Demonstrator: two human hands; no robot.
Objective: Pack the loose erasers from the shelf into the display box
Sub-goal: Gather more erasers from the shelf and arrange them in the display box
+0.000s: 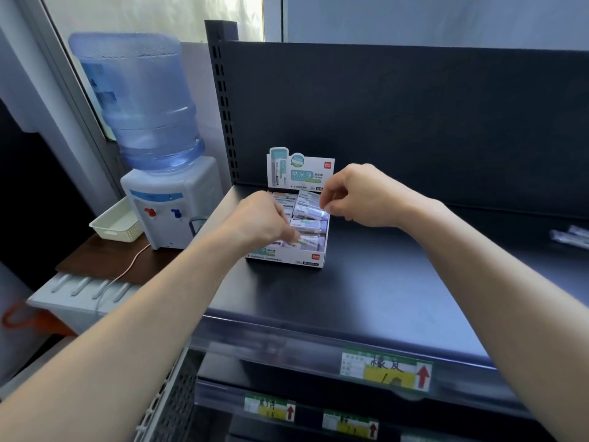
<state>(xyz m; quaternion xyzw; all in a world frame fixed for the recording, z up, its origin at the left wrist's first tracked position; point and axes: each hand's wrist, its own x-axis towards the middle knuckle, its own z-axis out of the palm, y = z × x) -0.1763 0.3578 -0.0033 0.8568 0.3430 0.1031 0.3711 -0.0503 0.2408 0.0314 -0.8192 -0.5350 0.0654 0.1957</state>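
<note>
- Cool, soft daylight from the curtained window [153, 14] at 11 o'clock; moderately bright.
- Dark shelf [366, 282] carries a pale bluish sheen toward 3 o'clock.
- Small white glare on one eraser [323, 215], centre.
- Wide-angle bend: post [223, 100] leans, forearms [159, 330] stretch at 7 and 5 o'clock.
- Price labels [385, 371] at 5 o'clock smeared; overall soft.

Two hands and forearms of one person, seen from a head-worn wide-angle camera. Left hand [261, 218] and right hand [357, 196]: bare across back, knuckles and fingers. Left forearm [143, 314] and right forearm [478, 266]: bare along the whole visible length, from wrist to picture edge, each appearing broader toward that edge. Fingernails too small to make out.
</note>
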